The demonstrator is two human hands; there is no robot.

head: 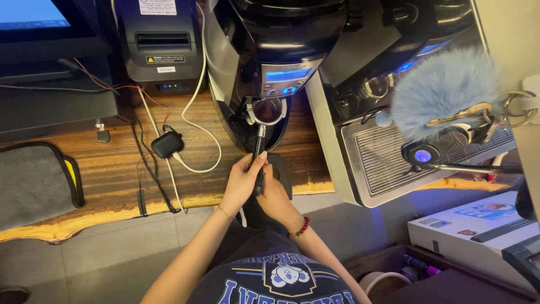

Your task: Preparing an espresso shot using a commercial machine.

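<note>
Gripping the black portafilter handle [259,163] at mid-frame, my left hand [241,183] and right hand [273,197] were both curled around it. Its metal basket [267,110] sat under the black grinder [270,50] above, beside the espresso machine's drip tray [388,157] at right.

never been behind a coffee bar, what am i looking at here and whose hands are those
This is a single picture from a camera worn on a person's head, looking down, so the hands are that person's own. Both the left hand and the right hand grip the black handle of a portafilter, the metal basket that takes ground coffee. Its round basket sits in the fork of a black grinder. To the right stands an espresso machine with a metal drip grate. A fluffy blue keychain hangs in front of it. On the wooden counter lie cables, a small black case and a grey mat; a receipt printer stands behind.
</note>
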